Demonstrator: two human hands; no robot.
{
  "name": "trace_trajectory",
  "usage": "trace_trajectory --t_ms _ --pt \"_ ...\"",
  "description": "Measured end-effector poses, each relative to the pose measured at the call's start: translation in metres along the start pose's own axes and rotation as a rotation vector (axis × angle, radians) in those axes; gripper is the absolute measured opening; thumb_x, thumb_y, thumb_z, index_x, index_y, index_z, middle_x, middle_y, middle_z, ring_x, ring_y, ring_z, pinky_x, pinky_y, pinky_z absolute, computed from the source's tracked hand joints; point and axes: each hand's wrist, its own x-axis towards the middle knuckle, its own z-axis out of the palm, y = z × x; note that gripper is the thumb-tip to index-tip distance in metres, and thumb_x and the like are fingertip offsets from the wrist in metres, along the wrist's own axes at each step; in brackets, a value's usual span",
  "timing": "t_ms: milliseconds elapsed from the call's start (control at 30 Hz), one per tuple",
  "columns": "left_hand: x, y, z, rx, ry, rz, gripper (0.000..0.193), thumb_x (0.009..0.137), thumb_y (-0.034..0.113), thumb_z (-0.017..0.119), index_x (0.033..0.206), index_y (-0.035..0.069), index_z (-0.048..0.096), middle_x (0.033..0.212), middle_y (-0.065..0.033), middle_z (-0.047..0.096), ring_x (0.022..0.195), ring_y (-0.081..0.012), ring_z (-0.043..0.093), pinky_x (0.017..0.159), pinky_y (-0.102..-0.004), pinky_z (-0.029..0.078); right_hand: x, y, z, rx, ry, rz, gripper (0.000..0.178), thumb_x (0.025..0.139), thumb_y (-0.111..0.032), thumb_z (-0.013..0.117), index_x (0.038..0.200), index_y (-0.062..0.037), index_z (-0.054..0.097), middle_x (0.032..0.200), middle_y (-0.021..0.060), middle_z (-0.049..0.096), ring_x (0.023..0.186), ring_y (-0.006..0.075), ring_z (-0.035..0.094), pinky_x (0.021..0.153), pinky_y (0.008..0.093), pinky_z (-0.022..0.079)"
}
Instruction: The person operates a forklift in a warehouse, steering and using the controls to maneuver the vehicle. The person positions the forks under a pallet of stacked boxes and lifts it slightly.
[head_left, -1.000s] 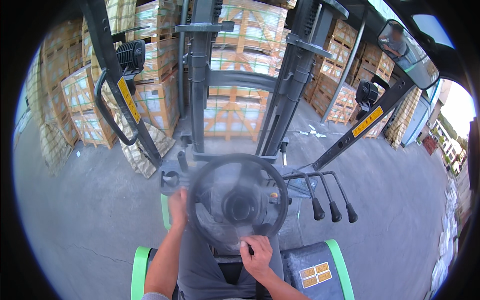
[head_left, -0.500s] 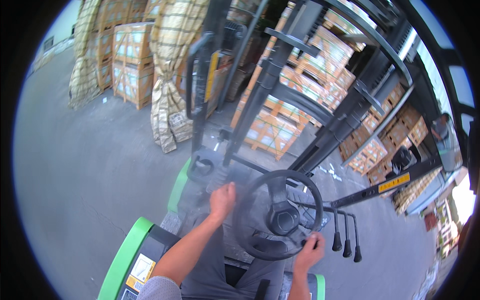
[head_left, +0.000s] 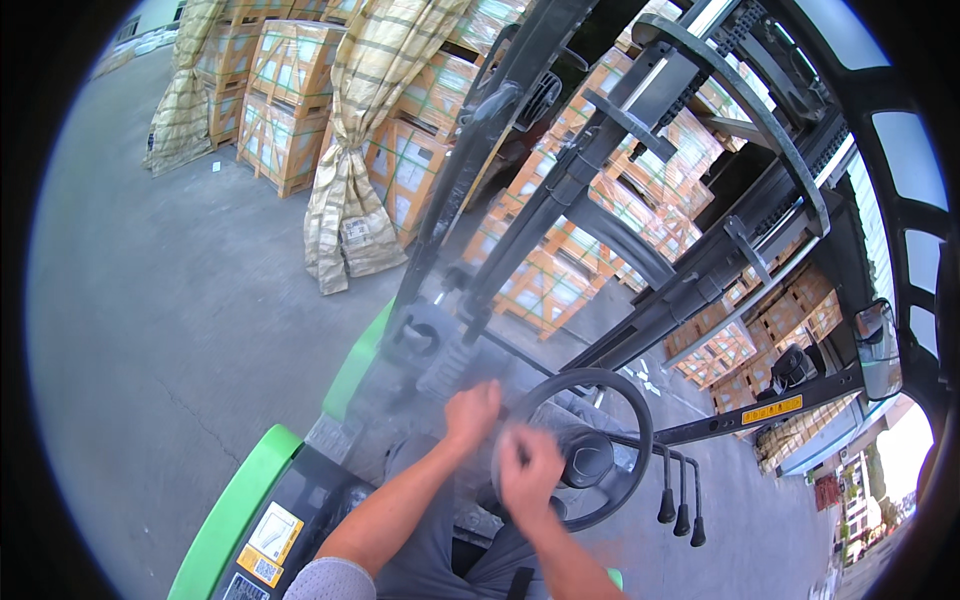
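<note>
Open grey floor [head_left: 150,330] lies left of the green edge trim [head_left: 225,505]; mast [head_left: 560,185] and stacked crates [head_left: 290,75] bound the front. Steering wheel [head_left: 588,463]: black, round, before the lap; 3 levers [head_left: 682,515] off its right side. Left hand [head_left: 472,415] curled near left rim; right hand [head_left: 530,470] curled over it. Blur: cannot tell either grip.
</note>
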Motion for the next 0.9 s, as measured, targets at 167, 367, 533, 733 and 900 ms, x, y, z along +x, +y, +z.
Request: trace_trajectory --t_ms 167,367,533,733,900 --pt "0.001 -0.008 0.006 0.045 0.037 0.062 0.046 0.104 0.038 0.045 0.087 0.005 0.073 0.079 -0.0261 0.069 0.079 -0.0488 0.067 0.076 -0.0574 0.052 -0.104 0.028 -0.073 -0.082 0.070 0.183 0.010 0.086 -0.008 0.073 0.095 -0.0048 0.071 0.085 0.0124 0.069 0.079 0.0268 0.066 0.072 0.0376 0.052" --pt "0.002 -0.007 0.008 -0.044 0.050 0.075 0.045 0.102 0.033 0.048 0.083 0.000 0.070 0.077 -0.0267 0.067 0.077 -0.0503 0.064 0.071 -0.0566 0.048 -0.066 0.098 -0.132 -0.037 0.412 0.543 0.021 0.099 -0.015 0.062 0.105 0.0036 0.067 0.085 0.0092 0.068 0.076 0.0162 0.065 0.069 0.0334 0.051" --pt "-0.007 -0.009 0.004 -0.095 0.047 0.060 0.046 0.103 0.033 0.048 0.084 -0.003 0.070 0.075 -0.0276 0.066 0.075 -0.0500 0.064 0.069 -0.0542 0.048 0.016 0.133 -0.129 -0.079 0.565 0.416 0.017 0.097 -0.014 0.063 0.100 0.0016 0.069 0.078 0.0050 0.064 0.071 0.0112 0.057 0.065 0.0294 0.047" --pt "-0.023 -0.019 0.006 -0.074 0.089 0.019 0.046 0.104 0.032 0.048 0.084 -0.004 0.069 0.071 -0.0266 0.065 0.071 -0.0480 0.064 0.068 -0.0527 0.047 0.070 0.131 -0.109 -0.051 0.558 0.357 0.016 0.094 -0.013 0.065 0.103 -0.0003 0.071 0.089 0.0111 0.070 0.079 0.0198 0.065 0.075 0.0342 0.052" --pt "-0.021 -0.021 0.011 -0.082 0.145 0.038 0.046 0.103 0.031 0.049 0.082 -0.004 0.067 0.070 -0.0262 0.065 0.069 -0.0466 0.063 0.066 -0.0521 0.047 0.089 0.116 -0.101 -0.005 0.545 0.320 0.016 0.094 -0.013 0.066 0.103 -0.0011 0.072 0.094 0.0127 0.073 0.084 0.0221 0.070 0.080 0.0351 0.054"
